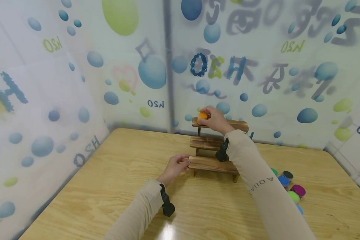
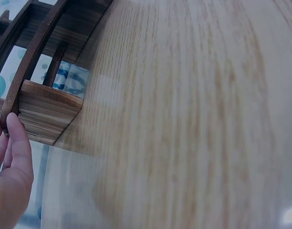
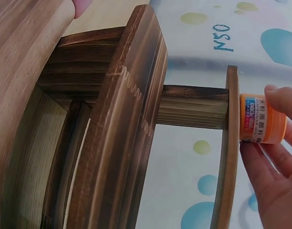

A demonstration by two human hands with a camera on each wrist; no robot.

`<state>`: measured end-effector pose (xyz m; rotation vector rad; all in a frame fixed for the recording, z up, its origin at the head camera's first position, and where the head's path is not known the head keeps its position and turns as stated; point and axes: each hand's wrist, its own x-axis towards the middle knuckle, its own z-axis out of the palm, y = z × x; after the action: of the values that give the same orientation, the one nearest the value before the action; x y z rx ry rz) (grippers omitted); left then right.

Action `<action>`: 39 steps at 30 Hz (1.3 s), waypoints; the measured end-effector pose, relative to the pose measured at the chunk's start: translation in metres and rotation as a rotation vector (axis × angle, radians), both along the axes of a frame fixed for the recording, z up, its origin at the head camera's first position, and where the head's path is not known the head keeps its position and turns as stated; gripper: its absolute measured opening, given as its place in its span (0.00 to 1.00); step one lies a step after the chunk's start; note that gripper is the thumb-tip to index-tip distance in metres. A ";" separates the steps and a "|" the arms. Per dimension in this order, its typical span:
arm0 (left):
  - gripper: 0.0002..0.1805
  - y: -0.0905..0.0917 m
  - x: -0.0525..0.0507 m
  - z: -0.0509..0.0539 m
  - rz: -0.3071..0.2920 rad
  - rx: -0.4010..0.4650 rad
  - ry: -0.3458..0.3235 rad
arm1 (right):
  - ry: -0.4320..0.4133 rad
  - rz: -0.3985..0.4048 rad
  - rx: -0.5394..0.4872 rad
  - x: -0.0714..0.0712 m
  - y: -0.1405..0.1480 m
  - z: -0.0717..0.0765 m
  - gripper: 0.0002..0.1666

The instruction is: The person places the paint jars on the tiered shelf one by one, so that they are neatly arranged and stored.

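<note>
A three-tier wooden rack [image 1: 210, 163] stands on the table. My right hand [image 1: 215, 120] pinches an orange paint jar [image 1: 202, 116] at the left end of the top shelf; in the right wrist view the labelled jar [image 3: 261, 119] has its base against the top board [image 3: 230, 143], with the thumb and fingers of the hand [image 3: 275, 176] round it. My left hand [image 1: 174, 168] holds the left end of the lowest shelf; the left wrist view shows the thumb and fingers of this hand [image 2: 15, 176] pinching the board's end [image 2: 13, 102].
To the right of the rack, partly behind the right sleeve [image 1: 264, 180], several paint jars stand on the table [image 1: 108, 186], among them a magenta one [image 1: 298, 190], a blue one [image 1: 283, 181] and a black one [image 1: 287, 175]. A patterned curtain [image 1: 138, 110] hangs behind the table.
</note>
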<state>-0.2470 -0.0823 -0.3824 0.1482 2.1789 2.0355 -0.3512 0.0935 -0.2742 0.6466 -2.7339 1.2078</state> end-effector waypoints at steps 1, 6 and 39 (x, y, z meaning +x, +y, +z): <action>0.17 0.000 0.000 0.000 0.000 -0.001 0.000 | -0.003 0.000 -0.002 0.000 0.000 0.000 0.24; 0.17 0.001 -0.001 -0.001 -0.003 -0.001 0.006 | -0.018 -0.001 -0.016 0.000 0.001 -0.002 0.24; 0.18 -0.001 -0.006 -0.009 -0.015 -0.003 0.019 | -0.004 0.025 -0.003 0.008 0.016 0.016 0.32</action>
<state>-0.2532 -0.0836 -0.3916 0.1831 2.1850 2.0317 -0.3432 0.1092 -0.2582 0.6806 -2.7343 1.2193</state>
